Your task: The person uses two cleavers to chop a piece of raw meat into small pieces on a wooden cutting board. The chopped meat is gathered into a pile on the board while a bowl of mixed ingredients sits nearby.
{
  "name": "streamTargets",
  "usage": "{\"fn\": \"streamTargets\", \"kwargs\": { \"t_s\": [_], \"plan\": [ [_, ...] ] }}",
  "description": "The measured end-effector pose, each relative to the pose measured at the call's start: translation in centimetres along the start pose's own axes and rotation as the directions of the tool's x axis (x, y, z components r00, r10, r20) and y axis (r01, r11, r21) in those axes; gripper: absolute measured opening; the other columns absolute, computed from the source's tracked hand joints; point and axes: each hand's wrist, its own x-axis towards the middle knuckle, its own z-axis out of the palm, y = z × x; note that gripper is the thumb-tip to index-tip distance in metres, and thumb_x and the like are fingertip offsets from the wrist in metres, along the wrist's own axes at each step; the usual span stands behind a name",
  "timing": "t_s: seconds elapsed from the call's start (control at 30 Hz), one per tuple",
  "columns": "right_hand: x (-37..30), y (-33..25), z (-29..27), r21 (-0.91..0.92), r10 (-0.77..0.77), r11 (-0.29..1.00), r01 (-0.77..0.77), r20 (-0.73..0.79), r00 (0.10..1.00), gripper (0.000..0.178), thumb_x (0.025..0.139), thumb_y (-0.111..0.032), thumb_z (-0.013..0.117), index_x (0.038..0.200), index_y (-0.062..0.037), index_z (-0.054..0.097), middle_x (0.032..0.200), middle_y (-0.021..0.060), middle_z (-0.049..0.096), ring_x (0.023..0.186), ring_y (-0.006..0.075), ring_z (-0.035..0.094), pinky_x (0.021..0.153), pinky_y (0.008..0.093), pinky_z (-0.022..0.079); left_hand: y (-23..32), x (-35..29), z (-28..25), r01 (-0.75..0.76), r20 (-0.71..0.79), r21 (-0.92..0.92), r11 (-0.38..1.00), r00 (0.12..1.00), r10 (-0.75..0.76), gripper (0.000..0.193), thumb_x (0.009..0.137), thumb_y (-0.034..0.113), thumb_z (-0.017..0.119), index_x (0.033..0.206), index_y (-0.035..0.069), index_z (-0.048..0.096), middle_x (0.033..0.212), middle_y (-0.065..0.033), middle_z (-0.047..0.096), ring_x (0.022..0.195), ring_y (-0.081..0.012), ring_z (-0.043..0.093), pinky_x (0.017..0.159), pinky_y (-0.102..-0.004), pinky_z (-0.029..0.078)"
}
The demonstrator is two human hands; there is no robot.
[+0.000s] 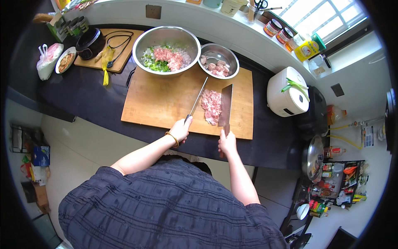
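My left hand (181, 130), with a bracelet at the wrist, is closed round the dark handle of a narrow-looking knife (198, 96), its blade slanting up and away over the board. In my right hand (227, 143) is the handle of a broad cleaver (226, 104). Between the two blades lies a patch of minced meat (211, 106) on the wooden cutting board (159, 106); the cleaver is along its right side. At the board's far edge, a large steel bowl (139, 52) holds minced meat and chopped greens. A smaller steel bowl (234, 58) beside it contains meat chunks.
On the left stand a second board (89, 62) with a black pot and cord, a plate (66, 60) of food, and a plastic bag (49, 62). A white rice cooker (286, 91) with green onions on top stands at right. Jars (273, 28) line the windowsill.
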Motion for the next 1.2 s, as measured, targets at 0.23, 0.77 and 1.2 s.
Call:
{"fn": "streamTargets", "kwargs": {
  "t_s": [0.23,0.77,1.2],
  "plan": [
    [0.4,2.8,2.0,-0.443,-0.596,0.777,0.447,-0.288,0.750,0.033,0.087,-0.030,0.048,0.091,0.0019,0.048,0.060,0.0145,0.055,0.041,0.0207,0.055,0.039,0.0343,0.044,-0.3,0.3,0.0,-0.019,0.010,0.029,0.999,1.000,0.018,0.044,0.090,0.048,0.035,0.076,0.008,0.043,0.053,-0.0019,0.040,0.037,-0.0100,0.039,0.034,-0.0255,0.036],
    [-2.3,-2.6,0.4,-0.292,-0.393,0.894,0.341,-0.142,0.909,0.028,0.086,-0.025,0.049,0.094,0.0025,0.049,0.078,0.0253,0.059,0.077,0.0417,0.058,0.066,0.0442,0.046,-0.7,-1.5,-0.1,-0.035,-0.066,-0.098,0.995,0.997,0.028,0.042,0.090,0.048,0.035,0.076,0.008,0.041,0.055,-0.0013,0.041,0.038,-0.0096,0.038,0.034,-0.0251,0.036],
    [0.7,-0.2,0.0,-0.358,-0.274,0.884,0.302,0.127,0.953,0.031,0.086,-0.027,0.050,0.091,0.0040,0.049,0.068,0.0227,0.057,0.056,0.0321,0.059,0.055,0.0405,0.047,-1.4,-2.7,-0.7,0.025,-0.110,-0.140,0.990,0.993,-0.041,0.043,0.090,0.049,0.035,0.074,0.009,0.040,0.053,-0.0012,0.040,0.038,-0.0097,0.038,0.034,-0.0249,0.035]
  ]
}}
